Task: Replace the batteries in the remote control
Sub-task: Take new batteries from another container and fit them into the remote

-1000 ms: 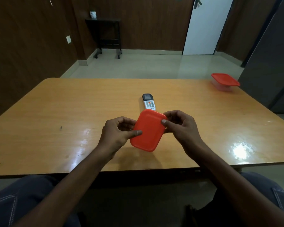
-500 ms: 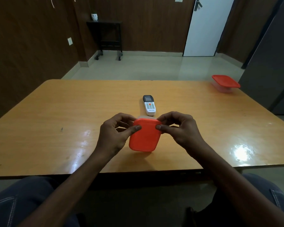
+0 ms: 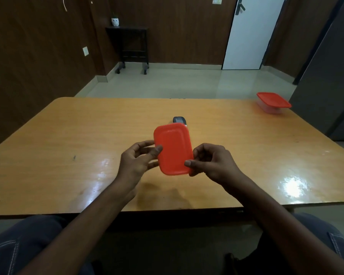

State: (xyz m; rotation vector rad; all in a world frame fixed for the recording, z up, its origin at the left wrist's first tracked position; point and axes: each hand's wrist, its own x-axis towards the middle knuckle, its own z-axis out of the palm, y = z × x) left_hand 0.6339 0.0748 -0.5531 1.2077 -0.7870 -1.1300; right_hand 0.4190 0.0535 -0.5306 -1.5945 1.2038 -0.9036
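Hands grip 1 red lid (image 3: 173, 148): left hand (image 3: 136, 159) and right hand (image 3: 211, 161) pinch opposite edges, likely to set it aside; remote (image 3: 178, 120) waits behind.

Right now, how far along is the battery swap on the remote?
Early stage. Done: nothing on the remote itself; it lies on the table, mostly hidden behind the red lid. In hand: the left hand and right hand both hold that lid raised above the table. Left: fetching batteries, none visible, opening the remote and swapping them. A second red-lidded container sits closed at the far right.
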